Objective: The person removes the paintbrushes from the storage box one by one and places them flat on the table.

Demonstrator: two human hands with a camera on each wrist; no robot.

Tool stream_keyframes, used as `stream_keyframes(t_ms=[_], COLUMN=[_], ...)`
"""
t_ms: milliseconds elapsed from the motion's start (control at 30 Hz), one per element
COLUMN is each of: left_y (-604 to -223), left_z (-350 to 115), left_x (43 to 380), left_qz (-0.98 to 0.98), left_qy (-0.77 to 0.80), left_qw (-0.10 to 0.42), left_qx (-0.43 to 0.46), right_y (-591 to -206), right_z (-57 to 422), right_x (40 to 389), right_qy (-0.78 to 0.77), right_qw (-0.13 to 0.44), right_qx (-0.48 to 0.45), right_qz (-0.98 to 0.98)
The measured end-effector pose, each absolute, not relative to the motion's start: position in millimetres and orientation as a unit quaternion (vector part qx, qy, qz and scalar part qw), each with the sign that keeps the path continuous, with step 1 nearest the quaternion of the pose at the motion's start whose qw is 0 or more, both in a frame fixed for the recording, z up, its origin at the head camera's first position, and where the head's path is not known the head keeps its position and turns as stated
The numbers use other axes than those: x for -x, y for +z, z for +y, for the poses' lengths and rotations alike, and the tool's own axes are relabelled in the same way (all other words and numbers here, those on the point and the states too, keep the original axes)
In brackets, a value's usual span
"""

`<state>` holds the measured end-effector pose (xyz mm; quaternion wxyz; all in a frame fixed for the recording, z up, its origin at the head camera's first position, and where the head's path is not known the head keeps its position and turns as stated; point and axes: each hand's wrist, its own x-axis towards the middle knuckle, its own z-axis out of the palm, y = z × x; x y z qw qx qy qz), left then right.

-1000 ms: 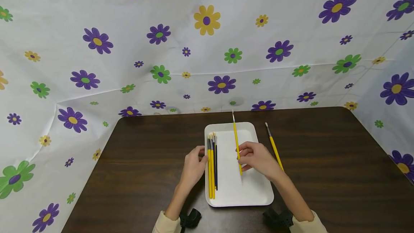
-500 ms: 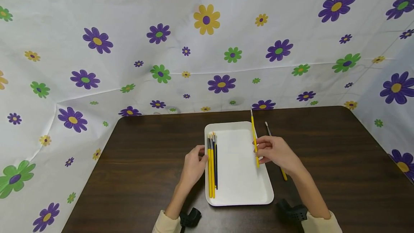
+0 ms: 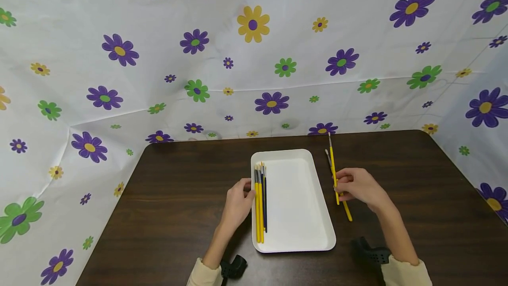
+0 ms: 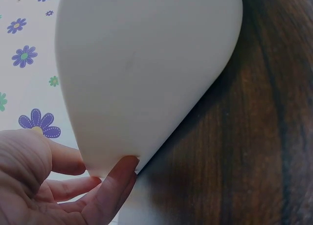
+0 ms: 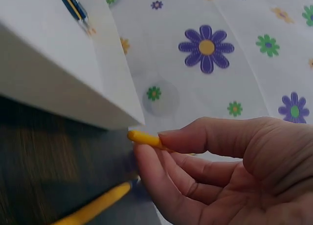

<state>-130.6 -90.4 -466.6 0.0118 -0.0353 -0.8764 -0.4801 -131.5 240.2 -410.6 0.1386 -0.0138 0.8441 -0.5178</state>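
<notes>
A white rectangular tray [image 3: 295, 206] lies on the table, with several yellow and dark blue paintbrushes [image 3: 259, 220] side by side along its left wall. At that left rim my left hand [image 3: 237, 204] pinches the tray between thumb and fingers; the left wrist view shows the thumb against the tray's outer wall [image 4: 142, 88]. My right hand [image 3: 362, 186] pinches a slim yellow paintbrush [image 3: 332, 158] near its handle end, bristles pointing away, just right of the tray. Partly behind the held brush and fingers is another yellow paintbrush [image 3: 347, 211] on the table.
The dark wooden table [image 3: 178, 197] extends to both sides of the tray. A white cloth with flowers [image 3: 222, 69] hangs behind the table's far edge. Black wrist devices [image 3: 234, 267] sit at both sleeves.
My right hand has carried the slim yellow paintbrush rightward, from over the tray to beside the brush on the table. My left hand and the tray stay in place.
</notes>
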Motion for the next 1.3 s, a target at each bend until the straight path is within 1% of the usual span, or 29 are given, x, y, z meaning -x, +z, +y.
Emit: stream_keyframes(t_ms=[300,667,933,1133,1300], left_y=[-464,-465,-466,-466,-466], left_z=[-89,-90,-89,-89,-89], left_x=[129,130,130,130,129], left_qz=[-0.875,-0.877,-0.875,-0.876,-0.876], left_qy=[-0.483,-0.48,-0.483,-0.48,-0.48], left_qw=[0.007,0.011,0.014,0.012,0.009], left_qx=[0.029,0.033,0.036,0.034,0.031], right_y=[-419,-428,-433,-432,-431], right_z=[259,272,273,270,270], right_x=[136,137,139,139,138], right_qy=[-0.508,-0.466,-0.459,-0.441,-0.412], right_qw=[0.16,0.182,0.183,0.196,0.189], right_qx=[-0.013,-0.07,-0.081,-0.106,-0.096], right_qz=[0.846,0.863,0.866,0.869,0.886])
